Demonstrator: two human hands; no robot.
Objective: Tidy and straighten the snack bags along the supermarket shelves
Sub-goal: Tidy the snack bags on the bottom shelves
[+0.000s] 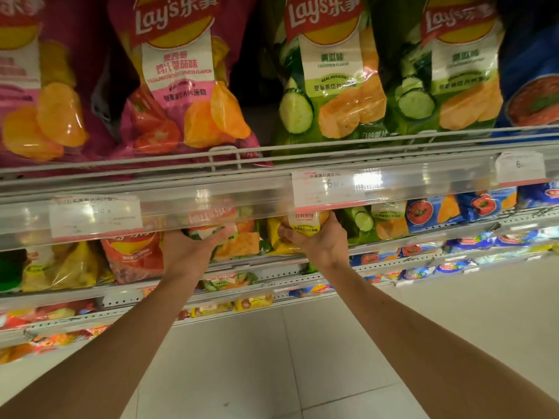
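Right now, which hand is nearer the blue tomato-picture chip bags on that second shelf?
Right. The right hand grips a yellow chip bag, with cucumber bags between it and the blue tomato-picture chip bags; the left hand is farther left.

Glossy, crinkled plastic film snack bags (332, 86) sit behind thin painted metal wire rails (302, 148), above clear shiny plastic price strips (423, 182) holding matt paper labels (328, 187), over smooth pale floor tiles (332, 358).

The top shelf (272, 152) shows five large bags: two pink bags (178, 86), two green bags (329, 86) and one blue bag (532, 86). Three price tags (328, 189) sit on its front rail. Two hands (320, 240) reach below it, each on one bag. Smaller bags on the lower shelves are too many and too blurred to count.
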